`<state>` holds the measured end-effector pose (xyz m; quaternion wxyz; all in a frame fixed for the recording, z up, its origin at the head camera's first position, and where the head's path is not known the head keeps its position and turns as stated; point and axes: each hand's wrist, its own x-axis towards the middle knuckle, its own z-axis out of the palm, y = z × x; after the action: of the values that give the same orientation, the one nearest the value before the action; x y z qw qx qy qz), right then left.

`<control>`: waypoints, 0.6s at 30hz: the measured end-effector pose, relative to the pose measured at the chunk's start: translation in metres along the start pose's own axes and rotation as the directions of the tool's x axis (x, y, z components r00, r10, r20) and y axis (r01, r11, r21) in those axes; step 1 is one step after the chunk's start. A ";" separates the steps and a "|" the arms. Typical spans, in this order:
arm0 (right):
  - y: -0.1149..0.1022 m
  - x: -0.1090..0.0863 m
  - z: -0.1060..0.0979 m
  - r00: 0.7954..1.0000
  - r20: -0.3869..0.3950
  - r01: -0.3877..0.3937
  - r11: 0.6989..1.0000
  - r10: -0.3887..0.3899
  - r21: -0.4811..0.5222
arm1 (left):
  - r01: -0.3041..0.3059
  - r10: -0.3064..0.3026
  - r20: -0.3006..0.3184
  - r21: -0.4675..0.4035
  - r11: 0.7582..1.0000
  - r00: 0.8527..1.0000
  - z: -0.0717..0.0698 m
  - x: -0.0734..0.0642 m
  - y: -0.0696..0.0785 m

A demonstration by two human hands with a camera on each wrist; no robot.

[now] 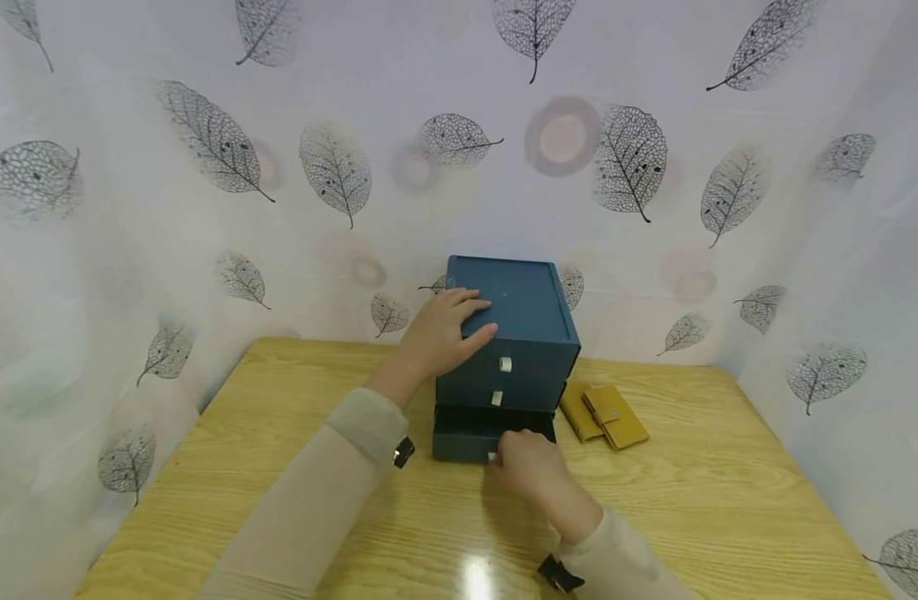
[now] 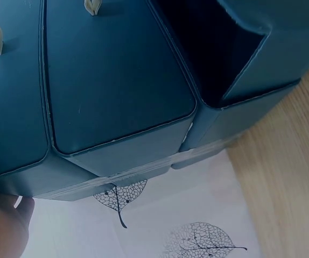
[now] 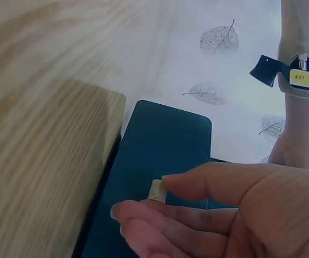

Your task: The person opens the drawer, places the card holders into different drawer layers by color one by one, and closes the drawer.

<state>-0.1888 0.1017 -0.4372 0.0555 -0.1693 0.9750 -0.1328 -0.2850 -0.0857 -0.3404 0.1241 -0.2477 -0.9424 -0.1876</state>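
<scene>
I have the fingers (image 3: 144,214) of the right hand (image 1: 534,468) narrow, pinching the small pale tab (image 3: 157,192) against the thumb. That tab sits on the front of the bottom drawer (image 1: 459,447), which is partly pulled out, its dark interior showing from above. My left hand (image 1: 438,335) rests on the upper left edge of the blue cabinet (image 1: 522,292), fingers relaxed and spread over its top, gripping nothing. Below it, the top drawer (image 1: 541,364) and middle drawer (image 1: 459,392) are closed, each with its own pale tab. The cabinet stands near the back of the wood-grain bench (image 1: 278,475). Just beside it on the right, I see one yellow wallet (image 1: 627,423) with a strap, partly overlapping a second yellow wallet (image 1: 579,414). Behind everything hangs a pale sheet (image 1: 443,58) printed with dark leaves. Both arms wear beige sleeves (image 1: 301,517).
</scene>
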 end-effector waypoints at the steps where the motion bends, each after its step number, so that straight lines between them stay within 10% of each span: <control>1: 0.000 -0.001 0.000 1.000 -0.004 0.002 1.000 -0.002 -0.008 | 0.001 -0.001 0.000 0.001 1.000 1.000 0.000 0.000 0.000; 18: -0.008 -0.017 -0.002 1.000 0.018 -0.012 0.997 0.013 -0.078 | 0.011 -0.011 0.000 0.002 1.000 1.000 0.000 0.000 0.002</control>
<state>-0.1710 0.1003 -0.4320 0.0588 -0.1664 0.9799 -0.0929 -0.2841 -0.0843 -0.3402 0.1231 -0.2423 -0.9440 -0.1872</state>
